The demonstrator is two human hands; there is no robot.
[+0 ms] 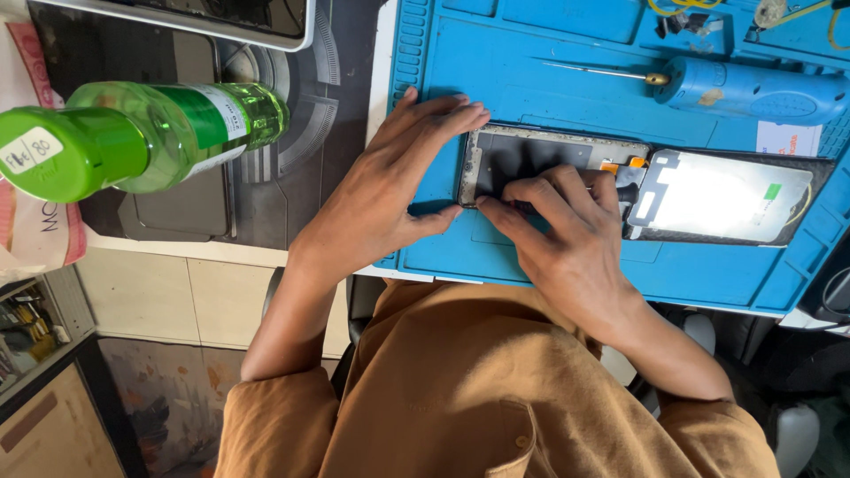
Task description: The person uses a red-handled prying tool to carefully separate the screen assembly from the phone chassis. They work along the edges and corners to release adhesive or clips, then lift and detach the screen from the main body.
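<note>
Under the fingertips lies an opened phone frame (531, 164), grey and dusty inside, with a pale scuffed rim. The right hand (571, 235) curls over its lower edge, fingers bunched and pressing into the cavity. The left hand (390, 190) spreads flat, fingers together on the frame's left end, thumb below the corner. Just right of the fingers, the detached screen (722, 196) lies face down, silvery, joined by an orange ribbon. Both rest on a blue mat (496, 71); beyond the fingers lies a blue electric screwdriver (753, 88). Well left stands a green bottle (142, 133).
</note>
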